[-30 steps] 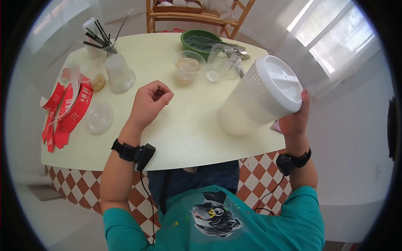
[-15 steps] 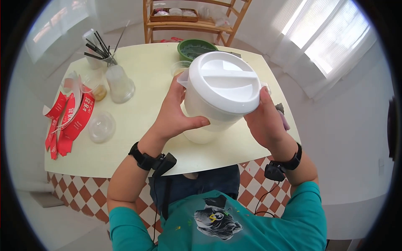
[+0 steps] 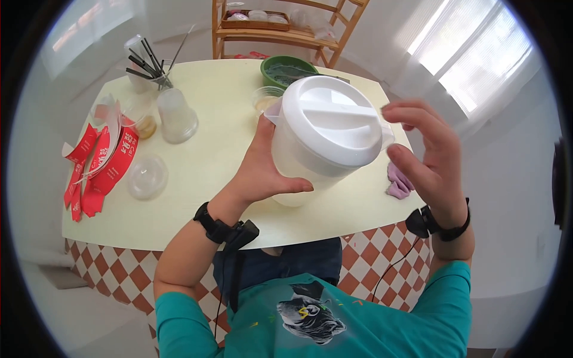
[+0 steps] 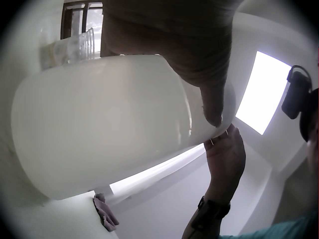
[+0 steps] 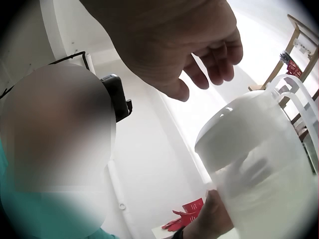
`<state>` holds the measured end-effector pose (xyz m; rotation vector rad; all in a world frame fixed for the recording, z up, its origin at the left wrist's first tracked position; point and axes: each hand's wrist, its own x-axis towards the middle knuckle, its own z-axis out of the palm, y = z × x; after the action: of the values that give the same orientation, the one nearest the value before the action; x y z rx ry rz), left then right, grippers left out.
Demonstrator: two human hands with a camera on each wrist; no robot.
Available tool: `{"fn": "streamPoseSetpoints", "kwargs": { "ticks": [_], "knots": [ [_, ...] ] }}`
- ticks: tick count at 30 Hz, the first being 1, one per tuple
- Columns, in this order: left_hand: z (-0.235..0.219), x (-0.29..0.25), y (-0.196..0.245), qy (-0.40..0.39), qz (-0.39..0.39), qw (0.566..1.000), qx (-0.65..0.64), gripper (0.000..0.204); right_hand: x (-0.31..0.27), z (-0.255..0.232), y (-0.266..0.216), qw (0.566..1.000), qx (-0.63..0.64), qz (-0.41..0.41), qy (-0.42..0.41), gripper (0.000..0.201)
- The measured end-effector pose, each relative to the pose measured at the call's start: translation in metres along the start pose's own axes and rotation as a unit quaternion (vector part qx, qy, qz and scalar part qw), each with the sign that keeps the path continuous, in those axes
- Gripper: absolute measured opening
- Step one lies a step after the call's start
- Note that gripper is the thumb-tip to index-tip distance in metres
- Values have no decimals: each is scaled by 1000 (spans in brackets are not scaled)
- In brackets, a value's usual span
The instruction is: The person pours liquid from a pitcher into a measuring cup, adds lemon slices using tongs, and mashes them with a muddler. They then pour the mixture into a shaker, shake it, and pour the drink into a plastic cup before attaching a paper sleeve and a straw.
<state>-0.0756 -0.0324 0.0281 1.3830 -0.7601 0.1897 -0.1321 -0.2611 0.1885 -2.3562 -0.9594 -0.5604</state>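
Observation:
A translucent white pitcher (image 3: 301, 173) stands at the front middle of the table under a round white lid (image 3: 331, 125) with a raised bar. Its handle (image 5: 299, 97) shows in the right wrist view. My left hand (image 3: 256, 170) grips the upper body below the spout, thumb across the near side and fingers behind it, partly hidden. Pale contents show through the wall in the left wrist view. Off to the right, my right hand (image 3: 436, 158) is raised apart from the lid, holding nothing, its fingers loosely bent and thumb spread.
Behind the pitcher are a green basin (image 3: 280, 68) and a clear plastic cup (image 3: 265, 98). A purple cloth (image 3: 399, 182) lies at the right edge. On the left are red paper strips (image 3: 110, 167), a clear lid (image 3: 147, 177), an upturned cup (image 3: 177, 116) and black straws (image 3: 149, 62).
The pitcher has come from the right to the middle of the table and straightened up. My left hand has taken hold of it; my right hand has let go and moved right.

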Motion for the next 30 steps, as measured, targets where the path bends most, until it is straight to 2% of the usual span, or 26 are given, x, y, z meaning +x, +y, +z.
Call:
{"fn": "streamPoseSetpoints", "kwargs": {
  "ticks": [1, 4, 5, 7, 10, 13, 24, 29, 30],
  "knots": [
    [1, 0, 0, -2, 1, 1000, 2, 123, 17, 7, 6, 999, 20, -14, -48, 33],
    [2, -1, 2, 11, -15, 999, -30, 123, 47, 30, 24, 996, -4, -21, -90, 31],
    [1, -1, 3, 6, -18, 1000, -12, 123, 56, 33, 23, 995, -3, -24, -92, 31],
    [1, -2, 4, 3, -22, 1000, 5, 123, 68, 33, 17, 982, -21, -3, -190, 28],
    [1, -1, 4, 0, -20, 1000, 9, 124, 75, 32, 18, 973, -19, -10, -231, 28],
    [1, -1, 3, 6, -1, 1000, 1, 124, 73, 31, 21, 975, -16, -52, -216, 28],
    [2, -2, 0, 2, -9, 1000, -20, 122, 73, 30, 21, 975, -7, -56, -213, 26],
    [1, -3, -2, 0, -3, 1000, 14, 122, 73, 30, 22, 973, 7, -49, -226, 26],
    [1, -4, -2, -1, -2, 1000, 19, 122, 72, 31, 23, 975, 12, -68, -210, 25]
  ]
}}
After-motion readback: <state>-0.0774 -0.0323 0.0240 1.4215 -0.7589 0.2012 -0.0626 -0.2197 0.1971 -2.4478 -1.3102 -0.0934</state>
